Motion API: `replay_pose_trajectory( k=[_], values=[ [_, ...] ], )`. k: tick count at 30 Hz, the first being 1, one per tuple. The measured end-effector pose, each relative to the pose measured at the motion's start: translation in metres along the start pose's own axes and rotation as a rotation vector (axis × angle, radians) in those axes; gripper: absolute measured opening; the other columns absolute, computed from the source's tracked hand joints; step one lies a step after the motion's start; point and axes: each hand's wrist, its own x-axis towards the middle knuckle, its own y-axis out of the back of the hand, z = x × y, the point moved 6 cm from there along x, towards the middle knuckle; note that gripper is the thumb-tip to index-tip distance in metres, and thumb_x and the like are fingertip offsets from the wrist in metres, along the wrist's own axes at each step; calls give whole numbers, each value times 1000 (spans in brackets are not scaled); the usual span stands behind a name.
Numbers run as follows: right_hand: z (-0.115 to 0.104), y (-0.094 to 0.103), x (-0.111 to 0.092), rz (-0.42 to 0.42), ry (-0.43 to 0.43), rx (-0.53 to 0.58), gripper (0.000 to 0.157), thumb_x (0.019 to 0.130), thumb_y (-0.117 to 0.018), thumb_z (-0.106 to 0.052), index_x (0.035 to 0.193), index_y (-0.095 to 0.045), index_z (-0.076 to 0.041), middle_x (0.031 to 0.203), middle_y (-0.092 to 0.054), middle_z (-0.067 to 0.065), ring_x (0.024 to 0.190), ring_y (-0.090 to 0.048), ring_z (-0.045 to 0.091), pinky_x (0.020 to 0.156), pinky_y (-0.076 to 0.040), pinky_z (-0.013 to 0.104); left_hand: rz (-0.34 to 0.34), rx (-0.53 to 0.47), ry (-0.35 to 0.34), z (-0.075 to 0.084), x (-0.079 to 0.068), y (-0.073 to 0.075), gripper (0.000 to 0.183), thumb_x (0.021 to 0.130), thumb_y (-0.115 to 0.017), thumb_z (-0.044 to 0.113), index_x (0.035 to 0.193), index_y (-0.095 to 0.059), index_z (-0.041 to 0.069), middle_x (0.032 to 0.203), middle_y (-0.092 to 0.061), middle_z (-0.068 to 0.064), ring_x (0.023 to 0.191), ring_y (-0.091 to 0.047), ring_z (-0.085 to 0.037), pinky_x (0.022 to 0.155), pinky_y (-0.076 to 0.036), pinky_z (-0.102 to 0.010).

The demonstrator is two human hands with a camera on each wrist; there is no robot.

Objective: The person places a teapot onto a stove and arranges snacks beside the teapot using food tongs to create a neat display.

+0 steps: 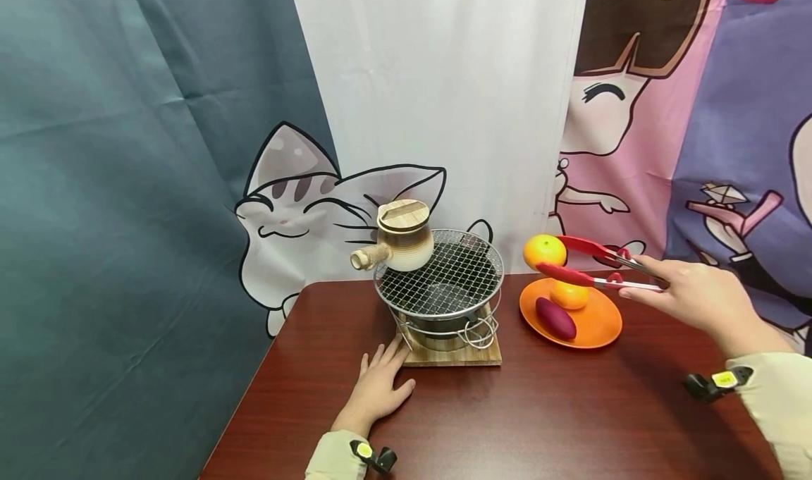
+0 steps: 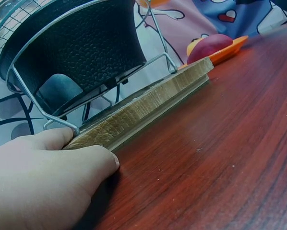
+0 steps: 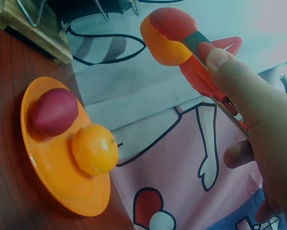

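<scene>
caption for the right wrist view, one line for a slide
Right hand gripping red tongs that hold one orange, with another orange and a sweet potato on a plate.

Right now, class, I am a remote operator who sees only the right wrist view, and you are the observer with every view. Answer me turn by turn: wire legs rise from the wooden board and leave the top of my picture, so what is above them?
Observer: The head view shows a round wire mesh up there.
Operator: Does anything sit on that mesh?
Observer: Yes, a small lidded pot, toward the left side in the head view.
Operator: I see only part of the board. Is anything touching it?
Observer: Yes, the left grip touches it at a corner, as the left wrist view shows.
</scene>
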Motion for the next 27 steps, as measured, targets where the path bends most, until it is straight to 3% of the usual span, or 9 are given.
replay_pose_trajectory(
  k=[10,27],
  values=[
    [-13,-3,9,-24,35,24,84,85,-62,-71,144,-56,-11,131,-60,29,100,-62,54,70,-50,68,19,6,-15,-1,-1,1,65,92,-63,38,152,-48,18,165,-30,-5,141,-37,-50,106,-23,-76],
    [-35,-6,17,51,81,57,79,85,-64,-69,141,-60,-14,127,-64,27,99,-65,48,72,-52,64,9,-2,-2,1,-1,1,65,92,-62,38,153,-47,19,165,-30,-5,142,-36,-48,108,-22,-74]
  ],
)
